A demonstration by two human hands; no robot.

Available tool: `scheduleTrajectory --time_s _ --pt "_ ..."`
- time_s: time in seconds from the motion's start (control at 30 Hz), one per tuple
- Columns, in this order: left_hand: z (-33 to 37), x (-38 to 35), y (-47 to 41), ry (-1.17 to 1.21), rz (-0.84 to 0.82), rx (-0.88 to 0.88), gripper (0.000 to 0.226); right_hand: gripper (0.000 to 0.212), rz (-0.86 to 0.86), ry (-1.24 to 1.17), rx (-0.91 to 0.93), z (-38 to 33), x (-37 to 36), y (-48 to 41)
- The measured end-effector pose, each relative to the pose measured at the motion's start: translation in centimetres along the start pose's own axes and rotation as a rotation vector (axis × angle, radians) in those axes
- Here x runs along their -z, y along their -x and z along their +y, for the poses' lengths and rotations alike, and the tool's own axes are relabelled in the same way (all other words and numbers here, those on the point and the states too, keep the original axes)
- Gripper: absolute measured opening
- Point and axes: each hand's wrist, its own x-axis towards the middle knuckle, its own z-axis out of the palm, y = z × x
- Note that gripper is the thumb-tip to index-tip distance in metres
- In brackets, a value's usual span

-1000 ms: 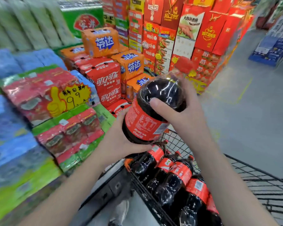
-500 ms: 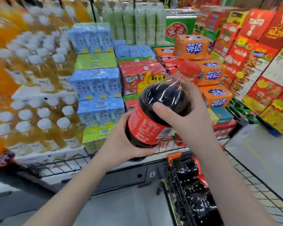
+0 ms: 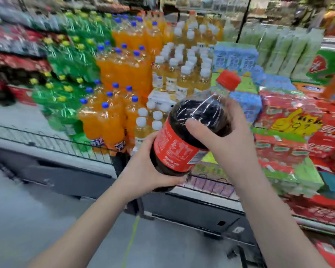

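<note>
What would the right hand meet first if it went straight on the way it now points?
The right hand grips the cola bottle. Carrying it onward, up and to the left, it would probably reach the white-capped yellow bottles first, though depth is unclear.

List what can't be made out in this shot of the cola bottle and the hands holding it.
- Head view, base of the cola bottle: covered by the left hand.
- Head view, fingertips of the right hand: behind the bottle.
- Head view, label's small print: too blurred.
- Head view, yellow price sign: digits smeared by motion.
- Head view, packs at the left edge: blurred and cut off.
</note>
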Motion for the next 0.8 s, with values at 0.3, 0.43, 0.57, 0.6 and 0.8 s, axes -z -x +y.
scheduleTrajectory --time_s 0.3,0.43,0.57,0.6,0.8 --pt "-6.0 15.8 7.2 -0.040 0.208 0.049 0.105 0.072 -0.185 -0.087 0.050 -2.6 -17.9 1.3" --pt "-8.3 21.6 10.3 -0.063 0.296 0.103 0.109 0.076 -0.296 -0.104 0.080 -3.8 -24.6 2.0" --pt "-10.0 26.1 12.8 -0.084 0.429 0.143 0.110 0.074 -0.395 -0.140 0.100 -4.8 -30.9 1.9" --pt "-10.6 27.2 13.3 -0.086 0.456 0.157 0.109 0.074 -0.422 -0.158 0.104 -5.0 -32.4 1.8" --pt "-13.6 33.3 15.0 -0.125 0.619 0.234 0.113 0.070 -0.586 -0.260 0.101 -5.3 -41.5 -0.1"
